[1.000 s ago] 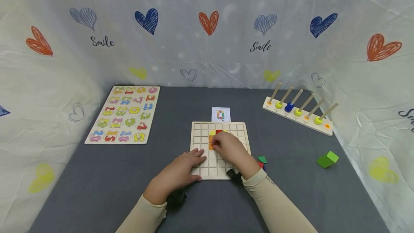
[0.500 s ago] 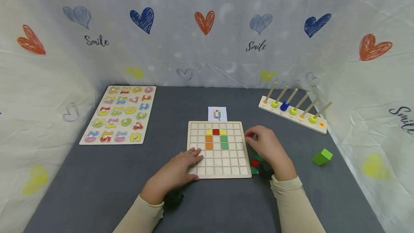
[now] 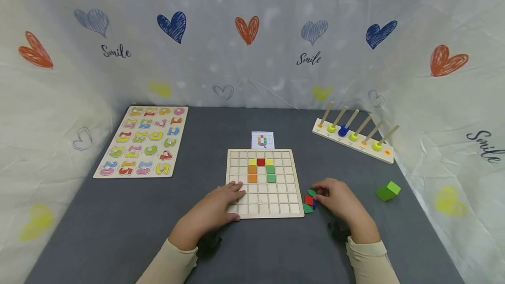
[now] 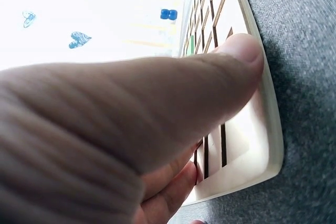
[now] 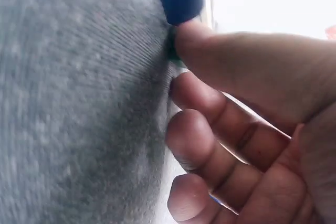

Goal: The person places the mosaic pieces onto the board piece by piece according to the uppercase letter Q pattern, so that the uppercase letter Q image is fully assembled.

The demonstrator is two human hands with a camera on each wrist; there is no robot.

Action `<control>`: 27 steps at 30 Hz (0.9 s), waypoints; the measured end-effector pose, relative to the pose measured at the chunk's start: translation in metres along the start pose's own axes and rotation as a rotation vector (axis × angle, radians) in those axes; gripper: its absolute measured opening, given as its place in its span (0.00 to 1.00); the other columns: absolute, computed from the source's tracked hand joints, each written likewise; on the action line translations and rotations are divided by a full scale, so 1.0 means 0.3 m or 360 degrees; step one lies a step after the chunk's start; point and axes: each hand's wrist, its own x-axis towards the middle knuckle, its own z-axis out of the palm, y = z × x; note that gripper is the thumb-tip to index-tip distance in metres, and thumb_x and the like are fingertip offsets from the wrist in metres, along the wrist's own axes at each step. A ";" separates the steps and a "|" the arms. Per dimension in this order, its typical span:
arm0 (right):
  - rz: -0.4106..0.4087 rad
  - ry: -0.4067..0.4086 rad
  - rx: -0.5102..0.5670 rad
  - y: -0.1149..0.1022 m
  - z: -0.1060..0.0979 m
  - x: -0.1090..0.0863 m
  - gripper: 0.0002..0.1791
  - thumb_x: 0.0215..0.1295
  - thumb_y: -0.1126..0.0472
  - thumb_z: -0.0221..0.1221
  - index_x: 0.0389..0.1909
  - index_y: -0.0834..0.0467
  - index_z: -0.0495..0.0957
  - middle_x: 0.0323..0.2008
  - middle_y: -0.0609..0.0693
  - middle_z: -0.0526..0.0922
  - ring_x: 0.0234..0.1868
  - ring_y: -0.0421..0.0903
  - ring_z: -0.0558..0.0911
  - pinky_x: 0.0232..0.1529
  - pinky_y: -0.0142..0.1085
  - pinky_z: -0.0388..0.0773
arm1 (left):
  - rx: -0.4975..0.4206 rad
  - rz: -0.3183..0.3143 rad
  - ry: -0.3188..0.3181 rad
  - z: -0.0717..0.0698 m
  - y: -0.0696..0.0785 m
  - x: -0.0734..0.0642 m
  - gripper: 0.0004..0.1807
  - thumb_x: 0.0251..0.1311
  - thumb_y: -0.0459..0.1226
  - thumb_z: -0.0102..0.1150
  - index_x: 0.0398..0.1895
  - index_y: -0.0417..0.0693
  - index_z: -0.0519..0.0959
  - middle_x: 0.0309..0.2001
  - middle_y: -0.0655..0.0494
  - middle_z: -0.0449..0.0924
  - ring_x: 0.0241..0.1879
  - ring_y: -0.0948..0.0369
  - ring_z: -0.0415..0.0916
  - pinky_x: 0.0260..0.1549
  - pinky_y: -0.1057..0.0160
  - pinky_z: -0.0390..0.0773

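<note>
One grey table (image 3: 276, 253), one gridded board (image 3: 264, 198)

The board is placed mid-table. Its left side is covered by the left hand (image 3: 215, 205), with the fingers loosely extended and the thumb laid by the near left corner. Beside its right edge, a green piece (image 3: 311, 192) is met by the bent right hand (image 3: 341, 198); whether it is pinched cannot be told. Just nearer, a red square (image 3: 309, 200) is seen. In the board's far half, coloured tiles (image 3: 261, 161) are set.

A dark grey tabletop (image 3: 205, 143) carries a number board (image 3: 127, 143) at left, a wooden grid board (image 3: 263, 197) in the middle, a small card (image 3: 262, 140) touching its far edge, loose coloured pieces (image 3: 309, 200) just beside it, a peg stand (image 3: 349, 142) and a green block (image 3: 388, 191) at right.
</note>
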 end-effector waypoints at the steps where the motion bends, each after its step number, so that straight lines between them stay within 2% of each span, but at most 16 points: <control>1: 0.0005 0.0008 -0.0007 -0.003 0.004 0.000 0.12 0.69 0.66 0.72 0.51 0.60 0.90 0.39 0.48 0.85 0.36 0.41 0.77 0.37 0.37 0.76 | -0.0001 -0.0001 0.0000 0.001 0.000 -0.001 0.38 0.63 0.36 0.79 0.76 0.41 0.77 0.82 0.45 0.68 0.85 0.43 0.60 0.83 0.36 0.59; 7: 0.0037 0.0024 -0.0010 -0.017 0.011 0.008 0.09 0.68 0.68 0.72 0.48 0.59 0.88 0.44 0.53 0.85 0.36 0.44 0.77 0.38 0.40 0.76 | 0.0002 -0.0016 0.0002 0.000 0.003 -0.003 0.38 0.64 0.36 0.79 0.77 0.42 0.77 0.82 0.46 0.68 0.85 0.44 0.59 0.83 0.37 0.59; 14: 0.0037 0.0041 0.0036 -0.046 -0.008 0.023 0.05 0.71 0.68 0.70 0.42 0.56 0.85 0.32 0.47 0.82 0.32 0.43 0.76 0.35 0.38 0.75 | 0.0013 -0.0015 0.0006 0.000 -0.001 0.002 0.37 0.64 0.36 0.79 0.77 0.43 0.77 0.82 0.46 0.68 0.85 0.44 0.59 0.83 0.36 0.59; 17: -0.0008 0.0091 0.0051 -0.109 -0.029 0.049 0.03 0.73 0.66 0.69 0.42 0.56 0.85 0.32 0.47 0.84 0.33 0.43 0.78 0.36 0.39 0.78 | 0.0026 -0.0012 0.0016 0.001 -0.006 0.005 0.37 0.64 0.37 0.78 0.76 0.43 0.77 0.82 0.46 0.68 0.85 0.45 0.60 0.83 0.37 0.59; 20: -0.0048 0.0138 0.0091 -0.206 -0.017 0.088 0.03 0.73 0.63 0.70 0.43 0.54 0.86 0.33 0.46 0.85 0.33 0.43 0.79 0.36 0.39 0.79 | 0.0028 -0.0012 0.0017 0.004 -0.010 0.006 0.37 0.63 0.37 0.79 0.76 0.43 0.77 0.82 0.46 0.68 0.85 0.45 0.60 0.83 0.37 0.59; 24: -0.0128 0.0119 0.0152 -0.336 0.068 0.150 0.04 0.72 0.62 0.72 0.39 0.52 0.86 0.31 0.44 0.84 0.30 0.42 0.77 0.33 0.37 0.76 | 0.0029 0.0002 0.0014 0.010 -0.017 0.008 0.37 0.64 0.37 0.79 0.76 0.43 0.78 0.82 0.46 0.69 0.85 0.45 0.60 0.83 0.37 0.60; 27: -0.0212 0.0068 0.0159 -0.404 0.148 0.192 0.05 0.71 0.63 0.72 0.37 0.51 0.86 0.30 0.42 0.84 0.29 0.40 0.76 0.32 0.35 0.76 | 0.0020 0.0015 0.0026 0.013 -0.020 0.008 0.37 0.64 0.37 0.79 0.76 0.43 0.78 0.82 0.46 0.69 0.84 0.44 0.61 0.83 0.37 0.61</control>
